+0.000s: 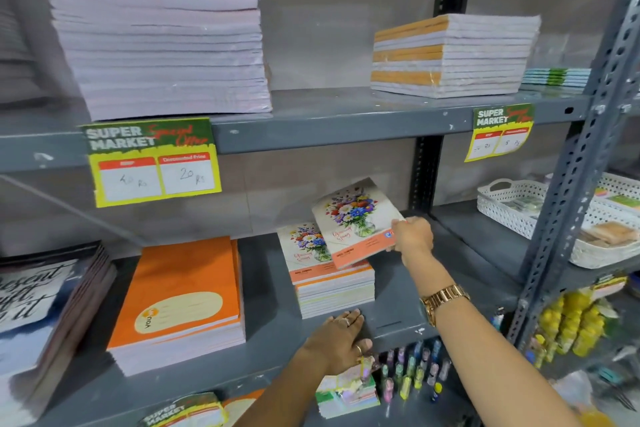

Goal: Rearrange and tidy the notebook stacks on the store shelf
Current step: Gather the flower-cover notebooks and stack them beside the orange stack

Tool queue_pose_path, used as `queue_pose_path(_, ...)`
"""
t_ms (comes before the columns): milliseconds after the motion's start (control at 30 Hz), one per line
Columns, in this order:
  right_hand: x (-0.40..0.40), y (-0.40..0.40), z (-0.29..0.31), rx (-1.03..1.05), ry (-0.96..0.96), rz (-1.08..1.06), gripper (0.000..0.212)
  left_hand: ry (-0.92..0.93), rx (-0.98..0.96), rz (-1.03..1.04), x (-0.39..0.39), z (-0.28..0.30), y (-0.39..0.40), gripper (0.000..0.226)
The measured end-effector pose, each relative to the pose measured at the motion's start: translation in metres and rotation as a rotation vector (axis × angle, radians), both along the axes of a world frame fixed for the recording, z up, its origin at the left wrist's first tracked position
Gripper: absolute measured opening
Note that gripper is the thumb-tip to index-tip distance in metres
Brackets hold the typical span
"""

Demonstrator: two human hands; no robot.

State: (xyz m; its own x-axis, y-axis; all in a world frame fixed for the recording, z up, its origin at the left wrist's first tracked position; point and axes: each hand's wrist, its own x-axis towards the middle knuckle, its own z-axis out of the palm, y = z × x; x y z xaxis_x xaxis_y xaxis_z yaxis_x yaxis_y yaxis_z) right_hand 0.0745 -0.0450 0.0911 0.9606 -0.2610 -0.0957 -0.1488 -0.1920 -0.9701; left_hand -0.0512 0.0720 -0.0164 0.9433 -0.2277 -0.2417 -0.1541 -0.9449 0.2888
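Observation:
My right hand (412,236) grips the lower right corner of a flower-cover notebook (351,218), held tilted above the stack of matching flower notebooks (329,282) on the middle shelf. My left hand (341,334) rests flat on the shelf's front edge just below that stack, fingers spread, holding nothing. An orange notebook stack (180,302) lies to the left of the flower stack. At the far left sits a dark stack with script lettering (45,315).
The upper shelf (329,121) carries a tall pale stack (159,48), an orange-spined stack (450,55) and thin blue-green books (556,77). Price tags (152,163) hang from its edge. White baskets (519,208) stand at right beside a perforated upright (571,177). Pens (412,374) are below.

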Motion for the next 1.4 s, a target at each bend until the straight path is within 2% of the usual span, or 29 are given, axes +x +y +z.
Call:
queue_pose_path(67, -0.003, 0.012, -0.004, 0.059, 0.045, 0.018, 0.012, 0.023, -0.019, 0.031, -0.009, 0.005, 0.007, 0.058)
queue_pose_path(200, 0.004, 0.039, -0.025, 0.090, 0.143, 0.072, 0.022, 0.011, -0.017, 0.096, -0.029, 0.011, 0.029, 0.057)
queue_pose_path(267, 0.001, 0.051, -0.033, 0.048, 0.171, 0.090, 0.030, 0.005, -0.021, 0.115, -0.033, 0.008, 0.040, 0.057)
queue_pose_path(467, -0.021, 0.071, -0.036, -0.214, 0.138, 0.097, 0.029, -0.014, -0.067, 0.223, -0.047, 0.006, 0.064, 0.048)
queue_pose_path(533, -0.021, 0.073, -0.034, -0.323, 0.100, 0.109, 0.030, -0.104, -0.037, 0.285, -0.051, 0.011, 0.067, 0.039)
queue_pose_path(667, -0.028, 0.069, -0.030, -0.624, 0.014, 0.145, 0.031, -0.383, -0.008, 0.431, -0.051, 0.016, 0.073, 0.043)
queue_pose_path(800, -0.027, 0.063, -0.029, -0.887, -0.007, 0.158, 0.040, -0.578, -0.270, 0.681, -0.039, 0.018, 0.072, 0.035)
queue_pose_path(933, -0.014, 0.051, -0.033, -0.759, -0.076, 0.176, 0.032, -0.616, -0.610, 0.852, -0.023, 0.032, 0.070, 0.028)
queue_pose_path(1033, 0.000, 0.040, -0.041, -0.613, -0.115, 0.258, 0.030, -0.515, -0.802, 0.887, -0.012, 0.045, 0.066, 0.036)
queue_pose_path(1167, 0.014, 0.034, -0.048, -0.268, 0.002, 0.359, 0.042, -0.354, -1.095, 0.924, 0.001, 0.055, 0.061, 0.045)
queue_pose_path(1233, 0.021, 0.035, -0.054, -0.088, 0.088, 0.413, 0.052, -0.291, -1.168, 0.942, 0.008, 0.057, 0.060, 0.046)
queue_pose_path(1400, 0.035, 0.036, -0.065, 0.039, 0.205, 0.521, 0.067, -0.186, -1.392, 0.933, 0.029, 0.053, 0.068, 0.043)
